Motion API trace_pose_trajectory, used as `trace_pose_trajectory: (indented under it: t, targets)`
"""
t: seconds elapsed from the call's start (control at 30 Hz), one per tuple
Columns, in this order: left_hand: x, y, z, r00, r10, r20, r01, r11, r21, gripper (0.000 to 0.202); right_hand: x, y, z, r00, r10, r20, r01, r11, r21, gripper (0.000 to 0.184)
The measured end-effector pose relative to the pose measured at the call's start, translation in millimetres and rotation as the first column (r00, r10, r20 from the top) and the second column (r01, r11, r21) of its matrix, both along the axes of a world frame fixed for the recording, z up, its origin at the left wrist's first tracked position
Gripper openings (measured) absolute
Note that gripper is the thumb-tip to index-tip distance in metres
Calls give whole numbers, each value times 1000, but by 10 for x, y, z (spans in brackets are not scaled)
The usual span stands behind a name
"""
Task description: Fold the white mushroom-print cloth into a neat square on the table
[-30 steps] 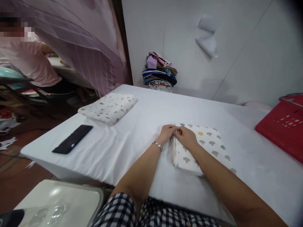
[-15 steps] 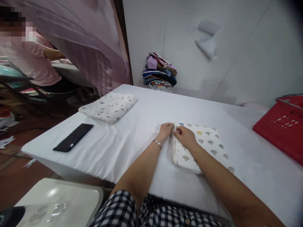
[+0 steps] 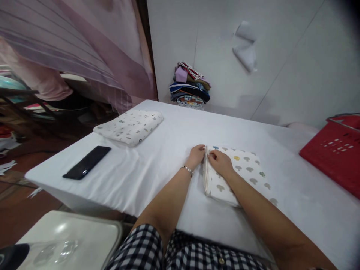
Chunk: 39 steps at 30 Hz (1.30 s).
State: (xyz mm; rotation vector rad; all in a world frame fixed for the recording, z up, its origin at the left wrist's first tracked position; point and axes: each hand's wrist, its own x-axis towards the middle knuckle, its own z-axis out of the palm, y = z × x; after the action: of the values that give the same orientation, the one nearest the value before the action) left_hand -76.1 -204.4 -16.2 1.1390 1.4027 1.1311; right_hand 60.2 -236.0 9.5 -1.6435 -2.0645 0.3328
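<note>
A folded white cloth (image 3: 246, 176) printed with grey mushrooms and a few coloured ones lies on the white-covered table (image 3: 180, 123) in front of me. At its far left corner, my left hand (image 3: 197, 154) has its fingers closed on the layered edge. My right hand (image 3: 221, 161) pinches the same edge from above, just right of the left hand, its wrist over the cloth. The fingertips of both hands nearly meet. Exactly how many layers they grip is hidden.
Another folded printed cloth (image 3: 131, 127) and a black phone-like slab (image 3: 87, 163) lie on the table's left. A red basket (image 3: 334, 150) stands at right. A pile of folded fabrics (image 3: 189, 88) is behind the far edge. A white stool (image 3: 70, 240) is at lower left; a person in pink (image 3: 42, 75) sits beyond the curtain.
Both hands stay at the cloth's corner with only slight finger movement. The curtain at left has swung and now covers more of the person in pink.
</note>
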Motion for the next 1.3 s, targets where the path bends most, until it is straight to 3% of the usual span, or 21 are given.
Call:
trace_pose_trajectory:
  t: [0.2, 0.43, 0.7, 1.07, 1.3]
  targets:
    - [-22, 65, 25, 990, -61, -126, 73, 993, 89, 44, 10, 0, 4, 1000, 14, -7, -14, 1000, 13, 17]
    - [-31, 142, 48, 985, -125, -116, 133, 989, 68, 37, 25, 1, -11, 1000, 27, -15, -27, 1000, 16, 19]
    - [-4, 226, -81, 988, -49, -149, 72, 986, 152, 26, 13, -15, 4, 996, 75, 44, -77, 997, 23, 21]
    - [6, 197, -21, 982, -29, -187, 55, 990, 133, 23, 7, -38, 27, 990, 126, 67, -127, 992, 5, 23]
    - [13, 208, -52, 986, -32, -162, 56, 988, 146, 24, 51, -23, -36, 991, 107, -82, -102, 993, 59, 22]
